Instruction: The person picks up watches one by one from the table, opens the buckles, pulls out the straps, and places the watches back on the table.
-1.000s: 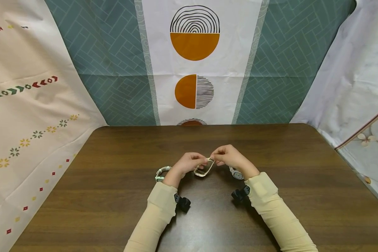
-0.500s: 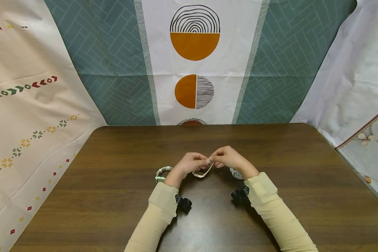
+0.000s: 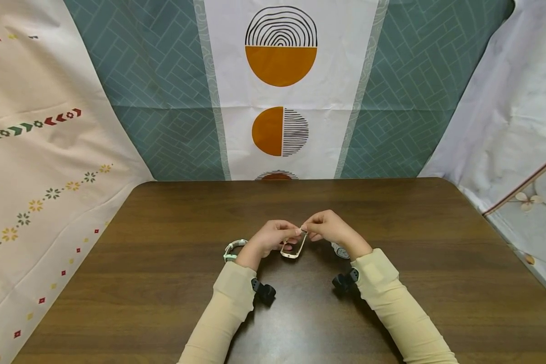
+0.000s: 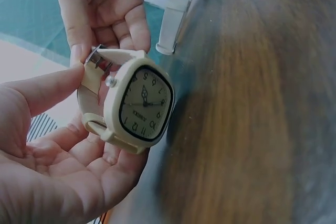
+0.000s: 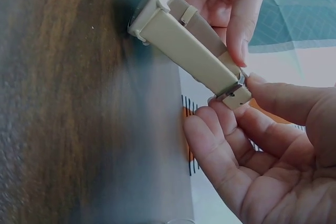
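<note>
A cream wristwatch (image 4: 144, 106) with a squarish dial is held up between both hands, its strap closed into a loop. My left hand (image 3: 273, 236) pinches one strap end between thumb and fingers, close to the metal buckle (image 5: 237, 85). At that same buckle my right hand (image 3: 329, 226) grips the other strap end, thumb on top and fingers beneath. The strap (image 5: 184, 51) runs through the buckle in the right wrist view. The fingertips of both hands nearly meet there. In the head view the watch case hangs toward me, below the fingers.
A pale green watch (image 3: 229, 250) lies on the brown wooden table (image 3: 173, 303) beside my left wrist. Another watch, white (image 3: 341, 252), lies by my right wrist, partly hidden by it. Patterned cloths (image 3: 164, 76) hang behind and at the sides.
The held watch has tilted in the hands, its case rising slightly and then swinging lower toward me. Both hands stay nearly in place at the buckle.
</note>
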Action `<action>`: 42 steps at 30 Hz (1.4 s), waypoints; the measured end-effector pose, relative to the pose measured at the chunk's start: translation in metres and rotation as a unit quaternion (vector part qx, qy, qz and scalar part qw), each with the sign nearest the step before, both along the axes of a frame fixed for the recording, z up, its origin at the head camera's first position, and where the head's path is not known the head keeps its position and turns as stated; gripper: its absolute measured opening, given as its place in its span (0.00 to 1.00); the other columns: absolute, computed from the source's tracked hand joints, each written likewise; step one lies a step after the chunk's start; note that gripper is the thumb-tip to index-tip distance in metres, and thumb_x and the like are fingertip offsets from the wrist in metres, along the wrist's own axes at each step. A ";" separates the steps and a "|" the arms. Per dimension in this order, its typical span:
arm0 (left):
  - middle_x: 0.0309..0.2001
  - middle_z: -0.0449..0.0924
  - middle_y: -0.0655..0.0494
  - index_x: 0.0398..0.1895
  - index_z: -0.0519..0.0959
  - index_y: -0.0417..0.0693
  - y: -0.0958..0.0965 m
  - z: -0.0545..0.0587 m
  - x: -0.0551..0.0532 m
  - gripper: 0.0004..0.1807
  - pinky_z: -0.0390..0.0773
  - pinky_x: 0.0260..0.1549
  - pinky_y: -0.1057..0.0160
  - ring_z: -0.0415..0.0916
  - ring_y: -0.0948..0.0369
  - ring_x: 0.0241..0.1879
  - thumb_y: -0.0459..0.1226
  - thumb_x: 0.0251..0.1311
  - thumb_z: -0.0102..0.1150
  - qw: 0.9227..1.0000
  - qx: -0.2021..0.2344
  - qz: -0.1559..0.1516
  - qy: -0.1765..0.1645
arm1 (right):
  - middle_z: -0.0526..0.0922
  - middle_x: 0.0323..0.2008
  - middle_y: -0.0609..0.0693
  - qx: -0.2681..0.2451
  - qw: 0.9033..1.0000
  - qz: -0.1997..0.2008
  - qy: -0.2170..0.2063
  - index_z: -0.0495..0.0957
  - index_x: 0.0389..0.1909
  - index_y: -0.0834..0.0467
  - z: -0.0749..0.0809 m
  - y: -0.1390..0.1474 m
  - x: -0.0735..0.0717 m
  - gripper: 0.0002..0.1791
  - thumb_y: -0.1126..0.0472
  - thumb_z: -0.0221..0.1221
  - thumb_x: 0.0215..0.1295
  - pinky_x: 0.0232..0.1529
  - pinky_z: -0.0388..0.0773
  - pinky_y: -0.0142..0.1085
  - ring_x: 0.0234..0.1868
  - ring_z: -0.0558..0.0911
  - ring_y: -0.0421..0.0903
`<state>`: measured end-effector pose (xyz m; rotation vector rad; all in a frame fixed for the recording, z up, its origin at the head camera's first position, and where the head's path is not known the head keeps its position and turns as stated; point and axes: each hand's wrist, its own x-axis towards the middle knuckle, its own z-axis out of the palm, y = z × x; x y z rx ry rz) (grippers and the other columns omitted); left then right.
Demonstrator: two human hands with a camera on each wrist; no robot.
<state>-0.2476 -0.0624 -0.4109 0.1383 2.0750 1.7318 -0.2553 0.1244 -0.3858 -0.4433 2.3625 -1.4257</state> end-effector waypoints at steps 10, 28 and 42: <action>0.41 0.82 0.44 0.46 0.78 0.33 0.000 0.000 0.000 0.13 0.81 0.40 0.58 0.78 0.59 0.37 0.36 0.65 0.55 1.000 0.008 0.007 -0.012 | 0.82 0.35 0.60 -0.009 1.000 -0.021 0.000 0.78 0.44 0.75 -0.001 -0.004 0.001 0.14 0.66 0.53 0.69 0.42 0.82 0.43 0.36 0.84 0.53; 0.35 0.78 0.53 0.42 0.77 0.34 0.004 0.002 0.001 0.10 0.81 0.40 0.58 0.76 0.60 0.36 0.34 0.65 0.53 0.998 0.042 0.026 -0.032 | 0.80 0.33 0.58 -0.054 0.997 -0.049 -0.020 0.74 0.44 0.78 -0.001 -0.006 0.001 0.15 0.67 0.49 0.71 0.40 0.82 0.40 0.31 0.82 0.44; 0.34 0.76 0.55 0.40 0.77 0.35 0.004 0.002 0.001 0.08 0.81 0.35 0.63 0.74 0.62 0.34 0.34 0.65 0.53 0.998 0.042 0.034 -0.034 | 0.78 0.32 0.55 -0.096 0.990 -0.092 -0.035 0.73 0.48 0.78 -0.003 -0.010 0.000 0.16 0.67 0.48 0.71 0.37 0.82 0.33 0.29 0.79 0.41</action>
